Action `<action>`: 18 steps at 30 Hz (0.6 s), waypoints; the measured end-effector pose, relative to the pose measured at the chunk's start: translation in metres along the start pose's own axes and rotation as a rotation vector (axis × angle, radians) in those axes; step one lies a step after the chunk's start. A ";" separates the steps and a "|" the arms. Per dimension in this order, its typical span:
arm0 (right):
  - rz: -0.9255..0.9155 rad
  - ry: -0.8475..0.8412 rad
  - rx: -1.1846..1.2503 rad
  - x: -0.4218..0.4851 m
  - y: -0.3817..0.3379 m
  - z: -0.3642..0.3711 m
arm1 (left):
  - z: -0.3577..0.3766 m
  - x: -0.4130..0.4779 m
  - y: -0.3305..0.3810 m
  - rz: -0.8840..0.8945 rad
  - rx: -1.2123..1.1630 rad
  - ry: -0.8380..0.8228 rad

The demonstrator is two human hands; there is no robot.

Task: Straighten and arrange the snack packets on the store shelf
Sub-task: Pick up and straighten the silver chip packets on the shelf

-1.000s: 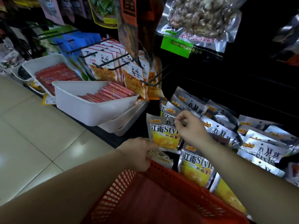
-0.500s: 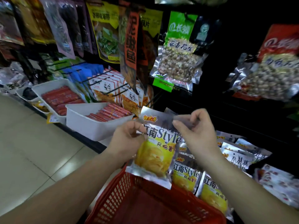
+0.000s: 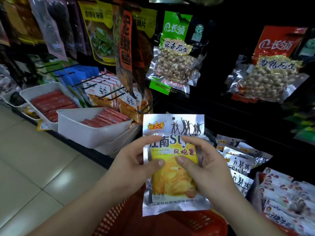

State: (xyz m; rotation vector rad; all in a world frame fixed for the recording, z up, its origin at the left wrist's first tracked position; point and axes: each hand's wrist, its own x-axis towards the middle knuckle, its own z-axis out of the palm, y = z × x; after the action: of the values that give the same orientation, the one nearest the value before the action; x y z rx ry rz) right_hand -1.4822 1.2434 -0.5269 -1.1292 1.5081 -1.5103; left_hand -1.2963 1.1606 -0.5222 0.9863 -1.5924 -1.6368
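Black store shelving point(image 3: 238, 120) fills our view. Under our arms sits a red plastic mesh basket point(image 3: 196, 223), and to the left a white plastic tub point(image 3: 88, 133) of red sausage sticks. We hold a silver-and-yellow foil snack packet point(image 3: 172, 184) upright above the basket, before the shelving, our left hand point(image 3: 131, 160) pinching its left edge and our right hand point(image 3: 209, 162) its right edge, thumbs on the front.

Dark low store shelf point(image 3: 85, 150) carries two white plastic tubs point(image 3: 88, 133) at left, side by side, holding red sausage sticks point(image 3: 105, 119). Silver foil snack packets point(image 3: 238, 161) lie overlapped at right, white-and-red packets point(image 3: 281, 193) just beside them.
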 end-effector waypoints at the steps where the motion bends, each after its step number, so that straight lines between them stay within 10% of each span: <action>1: -0.017 0.005 -0.009 -0.001 0.001 -0.001 | 0.000 0.002 0.000 0.000 -0.002 0.021; 11: 0.049 0.158 0.064 0.011 -0.003 -0.018 | -0.002 0.003 0.006 -0.018 0.060 -0.223; 18: 0.187 -0.312 0.021 0.013 -0.004 -0.038 | -0.009 0.007 0.005 0.023 0.040 -0.047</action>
State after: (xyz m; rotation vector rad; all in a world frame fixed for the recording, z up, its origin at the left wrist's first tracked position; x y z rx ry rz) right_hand -1.5216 1.2461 -0.5194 -1.1194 1.3386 -1.1621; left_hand -1.2923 1.1495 -0.5180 0.9529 -1.6672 -1.6294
